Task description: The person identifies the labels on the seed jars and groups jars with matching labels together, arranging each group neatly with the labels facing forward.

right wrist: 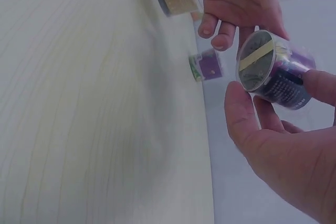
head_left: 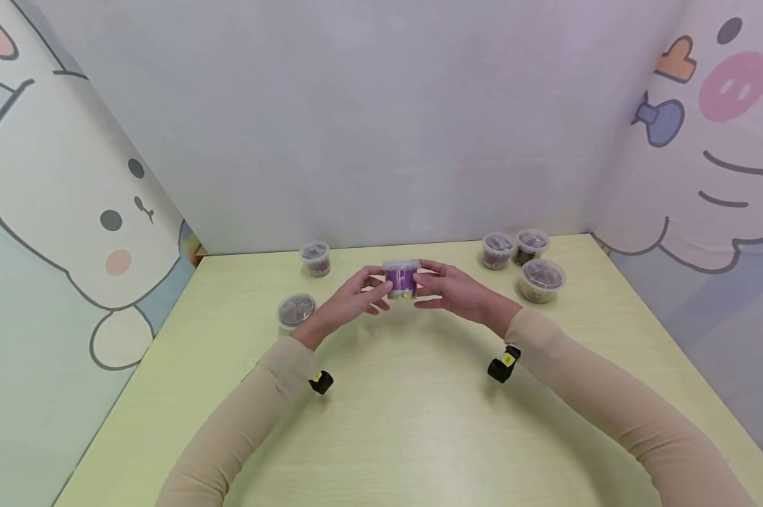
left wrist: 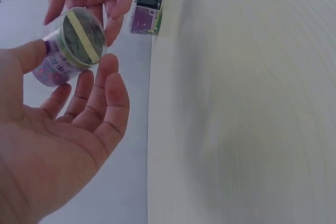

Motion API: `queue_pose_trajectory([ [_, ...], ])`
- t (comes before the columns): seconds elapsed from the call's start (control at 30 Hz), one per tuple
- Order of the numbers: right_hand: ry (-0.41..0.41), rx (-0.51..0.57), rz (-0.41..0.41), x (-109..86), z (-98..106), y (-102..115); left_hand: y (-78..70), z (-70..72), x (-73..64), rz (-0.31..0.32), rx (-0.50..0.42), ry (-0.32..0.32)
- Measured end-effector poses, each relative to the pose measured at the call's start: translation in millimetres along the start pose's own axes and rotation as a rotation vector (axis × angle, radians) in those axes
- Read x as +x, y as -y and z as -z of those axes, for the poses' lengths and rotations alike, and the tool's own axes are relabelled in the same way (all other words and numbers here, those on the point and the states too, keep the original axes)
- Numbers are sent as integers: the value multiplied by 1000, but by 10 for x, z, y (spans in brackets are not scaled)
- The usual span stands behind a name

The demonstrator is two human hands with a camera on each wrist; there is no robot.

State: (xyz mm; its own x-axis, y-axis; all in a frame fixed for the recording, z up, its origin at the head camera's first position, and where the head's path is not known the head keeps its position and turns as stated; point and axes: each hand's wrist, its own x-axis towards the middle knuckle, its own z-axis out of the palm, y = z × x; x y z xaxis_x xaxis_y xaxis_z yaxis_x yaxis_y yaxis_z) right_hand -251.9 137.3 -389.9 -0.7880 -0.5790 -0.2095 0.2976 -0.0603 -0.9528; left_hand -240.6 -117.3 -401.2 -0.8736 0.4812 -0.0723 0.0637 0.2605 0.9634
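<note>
Both hands hold up a small plastic tub [head_left: 401, 278] with a purple label and a translucent lid, over the far middle part of the table. My left hand [head_left: 349, 303] grips its left side between thumb and fingers. On the other side, my right hand [head_left: 460, 290] grips it the same way. In the left wrist view the tub [left wrist: 55, 64] is tilted, its clear end facing the camera with a pale strip [left wrist: 83, 38] across it. The right wrist view shows dark lettering on the side of the tub [right wrist: 289, 88].
At the back left of the light wooden table [head_left: 413, 422] stands a small lidded tub [head_left: 318, 262], with a wider tub [head_left: 296, 310] beside the left forearm. Two small tubs [head_left: 497, 253] [head_left: 532, 245] and a wider tub [head_left: 542, 282] stand at the back right. Curtains surround the table.
</note>
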Motion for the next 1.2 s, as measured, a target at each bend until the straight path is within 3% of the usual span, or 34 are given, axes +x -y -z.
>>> queue_pose_trajectory([
  [0.17, 9, -12, 17, 4, -20, -17, -38, -29, -6, 12, -1, 29],
  [0.5, 7, -54, 21, 29, 8, -34, -3, -14, -24, 0, 16, 18],
  [0.8, 11, -6, 6, 11, -5, -24, 6, 9, -29, -6, -2, 5],
  [1.2, 35, 14, 41, 3, -47, -12, -28, -8, -60, -28, 12, 56],
])
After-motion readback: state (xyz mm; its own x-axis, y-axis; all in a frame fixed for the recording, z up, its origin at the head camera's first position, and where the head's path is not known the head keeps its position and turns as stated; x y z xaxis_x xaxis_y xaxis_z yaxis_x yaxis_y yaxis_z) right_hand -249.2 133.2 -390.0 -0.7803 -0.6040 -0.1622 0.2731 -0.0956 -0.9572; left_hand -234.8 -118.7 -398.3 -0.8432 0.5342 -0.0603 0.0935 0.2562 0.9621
